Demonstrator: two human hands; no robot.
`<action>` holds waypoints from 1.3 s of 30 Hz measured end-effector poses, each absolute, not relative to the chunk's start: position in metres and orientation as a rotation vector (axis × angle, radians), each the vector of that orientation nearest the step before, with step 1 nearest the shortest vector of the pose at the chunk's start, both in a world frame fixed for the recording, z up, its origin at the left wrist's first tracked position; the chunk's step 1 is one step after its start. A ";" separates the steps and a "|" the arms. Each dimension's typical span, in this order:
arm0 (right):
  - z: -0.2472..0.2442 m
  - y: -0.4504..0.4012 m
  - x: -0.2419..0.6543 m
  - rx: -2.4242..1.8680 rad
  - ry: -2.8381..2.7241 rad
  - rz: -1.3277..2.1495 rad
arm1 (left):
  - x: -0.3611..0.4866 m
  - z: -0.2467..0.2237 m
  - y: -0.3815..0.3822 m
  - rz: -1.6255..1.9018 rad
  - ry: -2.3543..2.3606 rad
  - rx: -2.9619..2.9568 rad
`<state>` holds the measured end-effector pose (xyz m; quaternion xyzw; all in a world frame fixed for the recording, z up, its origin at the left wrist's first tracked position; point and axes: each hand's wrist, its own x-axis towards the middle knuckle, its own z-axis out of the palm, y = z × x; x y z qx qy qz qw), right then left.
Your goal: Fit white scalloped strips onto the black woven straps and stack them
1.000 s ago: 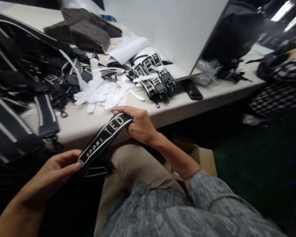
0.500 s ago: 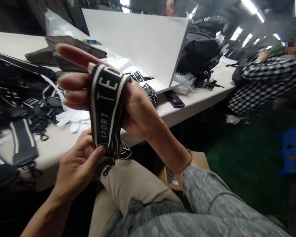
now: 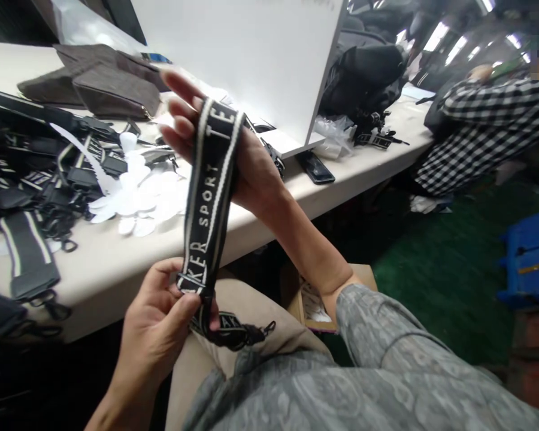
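A black strap (image 3: 209, 197) with white edge stripes and white lettering runs between my hands. Its upper loop passes over my right hand (image 3: 242, 155), whose fingers are stretched out, apart, pointing up and left. Lower down, my left hand (image 3: 161, 317) pinches the strap at its slider between thumb and fingers. The loose end, with a metal clip (image 3: 269, 328), hangs over my lap. White paper pieces (image 3: 139, 191) lie on the table just beyond the strap.
Many black straps (image 3: 31, 245) cover the left of the table (image 3: 117, 263). Dark pouches (image 3: 112, 87) lie behind them. A white panel (image 3: 260, 54) stands at the back, near a phone (image 3: 315, 167). A person in a checked sleeve (image 3: 480, 131) is at right; an open box (image 3: 312, 305) sits below.
My left hand has moved down and slightly right, with a longer stretch of strap between the hands. My right hand's fingers have shifted right, and the clip end now hangs farther right.
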<state>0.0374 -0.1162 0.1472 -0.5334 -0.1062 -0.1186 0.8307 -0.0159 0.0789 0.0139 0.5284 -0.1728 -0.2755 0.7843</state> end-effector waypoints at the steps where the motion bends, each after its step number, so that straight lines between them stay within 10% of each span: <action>1: 0.134 -0.126 0.035 -1.058 -0.210 -0.261 | -0.021 0.007 0.082 -0.670 -0.310 1.171; 13: -0.059 -0.156 -0.089 -1.432 0.162 -0.181 | -0.048 -0.015 0.135 -0.672 -0.064 1.310; 21: -0.025 -0.099 -0.081 -2.039 -0.376 -0.418 | -0.017 -0.001 0.116 -0.697 -0.148 1.269; 39: -0.090 -0.029 -0.067 -1.034 0.284 -0.064 | -0.003 -0.034 0.072 -0.342 -0.029 1.241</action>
